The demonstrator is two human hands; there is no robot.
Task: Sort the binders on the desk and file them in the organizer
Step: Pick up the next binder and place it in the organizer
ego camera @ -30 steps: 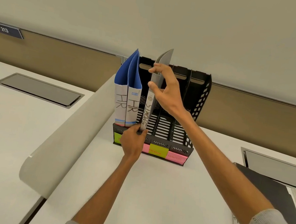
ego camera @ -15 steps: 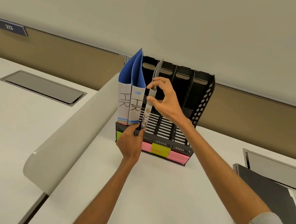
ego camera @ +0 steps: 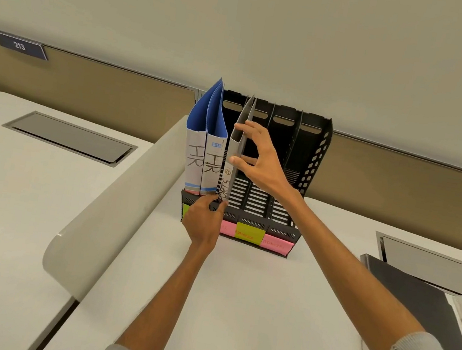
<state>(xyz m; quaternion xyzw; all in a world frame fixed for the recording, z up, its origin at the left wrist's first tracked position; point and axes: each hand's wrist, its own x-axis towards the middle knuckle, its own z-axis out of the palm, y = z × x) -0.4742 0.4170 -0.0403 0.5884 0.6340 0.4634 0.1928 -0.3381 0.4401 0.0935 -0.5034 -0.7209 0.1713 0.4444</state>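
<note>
- Pinches thin grey binder marked SPORTS (ego camera: 234, 157) at its spine with right hand (ego camera: 258, 161)
- Clamps left hand (ego camera: 203, 221) on black slotted plastic organizer (ego camera: 309, 162) lip, below that pinch
- Seats binder lower than a second ago, nearly home in second slot; release likely next

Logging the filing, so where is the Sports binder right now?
Head view, centre: the Sports binder stands in the organizer just right of the two HR binders, right hand pinching its spine, left hand at its base.
</note>
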